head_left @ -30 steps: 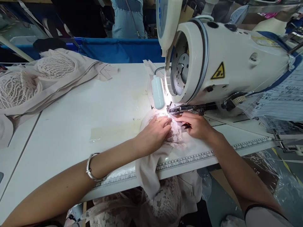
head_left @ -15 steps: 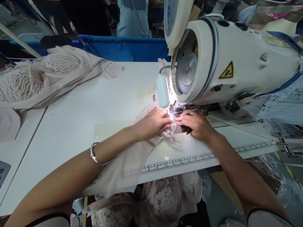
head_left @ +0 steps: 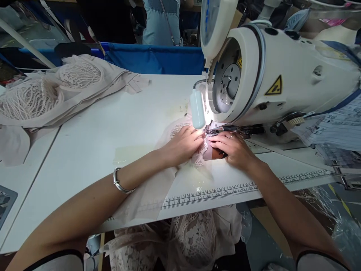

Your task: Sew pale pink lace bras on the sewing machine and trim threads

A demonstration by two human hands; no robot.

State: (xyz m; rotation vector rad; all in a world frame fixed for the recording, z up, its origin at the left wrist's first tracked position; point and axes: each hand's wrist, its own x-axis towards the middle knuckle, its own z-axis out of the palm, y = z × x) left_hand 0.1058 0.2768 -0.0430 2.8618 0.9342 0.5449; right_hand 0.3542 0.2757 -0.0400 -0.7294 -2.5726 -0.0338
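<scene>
A white sewing machine [head_left: 296,79] with an open round front cover stands at the right; its small lamp [head_left: 197,109] lights the needle area. Pale pink lace fabric [head_left: 199,160] lies under the needle area, its sheer part [head_left: 152,192] trailing over the table's front edge. My left hand [head_left: 183,146] has curled fingers closed on the lace, just left of the presser foot. Opposite it, my right hand [head_left: 234,147] rests with fingers stretched flat, tips at the fabric's right edge; its thumb is hidden. Beneath that hand shows a reddish-brown patch [head_left: 218,153].
Lace-cupped garment pieces [head_left: 80,75] lie at the table's left. More lace pieces [head_left: 194,233] sit below the front edge, on my lap side. A printed ruler strip [head_left: 214,194] runs along the edge. Written papers [head_left: 335,124] hang at right. A person in denim [head_left: 160,22] is behind the blue cloth [head_left: 158,58].
The blurred disc inside the machine head now shows sharp holes. Some lace below my fingers has shifted slightly left. Both hands stay near the needle; the whole view has shifted slightly.
</scene>
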